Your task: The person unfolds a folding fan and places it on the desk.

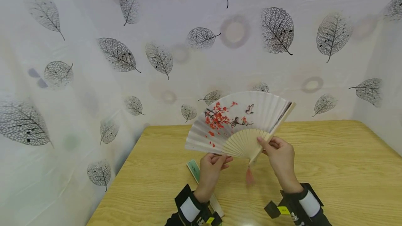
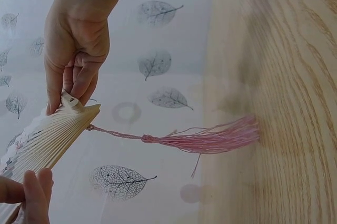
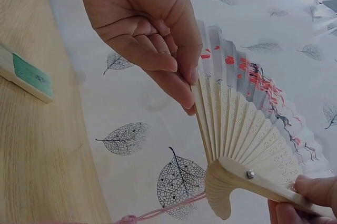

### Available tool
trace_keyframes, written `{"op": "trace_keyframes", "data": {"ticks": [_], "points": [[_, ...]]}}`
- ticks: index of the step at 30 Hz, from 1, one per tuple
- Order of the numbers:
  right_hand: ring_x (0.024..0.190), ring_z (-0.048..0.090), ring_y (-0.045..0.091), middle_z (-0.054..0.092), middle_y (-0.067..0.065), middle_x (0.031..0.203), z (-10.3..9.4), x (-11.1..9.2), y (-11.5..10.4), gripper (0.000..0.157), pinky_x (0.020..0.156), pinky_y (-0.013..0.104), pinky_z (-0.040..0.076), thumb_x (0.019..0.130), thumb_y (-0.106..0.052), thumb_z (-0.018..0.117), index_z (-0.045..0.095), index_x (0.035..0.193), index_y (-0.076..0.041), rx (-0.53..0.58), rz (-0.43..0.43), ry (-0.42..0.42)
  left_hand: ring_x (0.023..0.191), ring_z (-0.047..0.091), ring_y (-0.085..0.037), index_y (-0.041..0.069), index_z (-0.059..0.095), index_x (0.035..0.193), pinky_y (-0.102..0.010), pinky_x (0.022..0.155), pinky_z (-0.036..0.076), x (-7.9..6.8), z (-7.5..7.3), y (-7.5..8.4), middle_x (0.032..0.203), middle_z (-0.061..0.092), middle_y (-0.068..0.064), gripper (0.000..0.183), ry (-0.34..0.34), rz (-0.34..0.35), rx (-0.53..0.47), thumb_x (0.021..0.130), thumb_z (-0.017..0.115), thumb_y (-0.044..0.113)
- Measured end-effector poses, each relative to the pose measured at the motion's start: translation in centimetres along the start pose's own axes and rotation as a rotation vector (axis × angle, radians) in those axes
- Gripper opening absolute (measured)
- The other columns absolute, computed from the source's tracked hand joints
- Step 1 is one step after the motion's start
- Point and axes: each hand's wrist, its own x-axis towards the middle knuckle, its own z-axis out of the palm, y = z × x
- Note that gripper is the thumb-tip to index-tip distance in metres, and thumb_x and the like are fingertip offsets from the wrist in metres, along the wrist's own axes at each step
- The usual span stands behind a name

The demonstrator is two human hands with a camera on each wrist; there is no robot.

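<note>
Head view: the left hand (image 1: 209, 171) and right hand (image 1: 281, 157), each grip pinched closed, hold opposite edges of a white paper red-blossomed folding fan (image 1: 240, 121), yellow wood-grain worktop (image 1: 157, 170) below it, white leaf-printed sheeting (image 1: 235, 69) behind. Left wrist: a pink thread tassel (image 2: 210, 140) hangs from the fan's pivot end. Right wrist: its pale wooden ribs (image 3: 245, 132) seem nearly fully spread, little remaining.
</note>
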Motion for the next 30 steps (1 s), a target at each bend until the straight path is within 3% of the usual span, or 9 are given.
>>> {"op": "trace_keyframes", "data": {"ticks": [3,4,8,10,11,15,30], "points": [[0.076,0.064,0.018,0.069,0.005,0.088,0.2,0.9,2.3,0.045,0.058,0.026,0.055,0.069,-0.048,0.068,0.067,0.101,-0.015,0.005,-0.012,0.010,0.080,0.064,-0.022,-0.009,0.055,0.098,-0.020,0.062,0.054,0.0,0.0,0.1,0.090,0.066,-0.025,0.023,0.011,0.002,-0.006,0.083,0.058,0.008],[0.077,0.064,0.018,0.069,0.008,0.090,0.2,0.4,1.0,0.046,0.059,0.026,0.055,0.070,-0.046,0.068,0.066,0.102,-0.013,0.005,0.004,0.008,0.080,0.064,-0.022,-0.009,0.055,0.098,-0.020,0.062,0.053,0.0,0.0,0.1,0.090,0.066,-0.025,0.023,0.014,0.002,-0.010,0.083,0.058,0.008],[0.076,0.064,0.015,0.069,0.005,0.089,0.3,0.1,0.4,0.045,0.058,0.025,0.055,0.070,-0.047,0.068,0.066,0.101,-0.014,0.013,-0.005,0.017,0.080,0.064,-0.022,-0.009,0.055,0.098,-0.020,0.062,0.054,0.1,0.0,0.0,0.090,0.066,-0.025,0.022,0.013,0.013,-0.016,0.083,0.058,0.008],[0.077,0.064,0.017,0.069,0.007,0.090,0.4,0.1,0.5,0.045,0.059,0.026,0.055,0.070,-0.045,0.069,0.066,0.102,-0.013,0.036,0.002,0.019,0.081,0.064,-0.023,-0.008,0.055,0.099,-0.021,0.063,0.054,0.1,-0.1,-0.1,0.090,0.066,-0.025,0.022,0.010,0.019,-0.021,0.083,0.057,0.007],[0.078,0.064,0.018,0.069,0.006,0.090,0.5,0.7,2.2,0.045,0.058,0.026,0.055,0.069,-0.046,0.069,0.066,0.102,-0.016,0.056,-0.014,0.023,0.081,0.064,-0.023,-0.009,0.055,0.099,-0.021,0.063,0.054,0.1,-0.1,-0.1,0.090,0.066,-0.025,0.022,0.010,0.020,-0.021,0.083,0.057,0.007],[0.080,0.064,0.022,0.068,0.010,0.094,0.7,1.2,3.3,0.046,0.059,0.028,0.055,0.069,-0.043,0.070,0.066,0.105,-0.015,0.118,0.001,0.031,0.082,0.064,-0.023,-0.008,0.055,0.100,-0.022,0.064,0.054,0.2,-0.1,-0.1,0.091,0.066,-0.024,0.023,0.012,0.021,-0.020,0.084,0.057,0.008],[0.078,0.064,0.029,0.070,0.012,0.090,-0.5,1.4,2.6,0.046,0.062,0.032,0.055,0.066,-0.035,0.075,0.067,0.101,-0.007,0.233,0.067,0.000,0.081,0.064,-0.022,-0.009,0.055,0.099,-0.019,0.063,0.053,0.2,-0.1,0.3,0.090,0.066,-0.024,0.021,0.041,0.006,-0.033,0.084,0.056,0.007]]}}
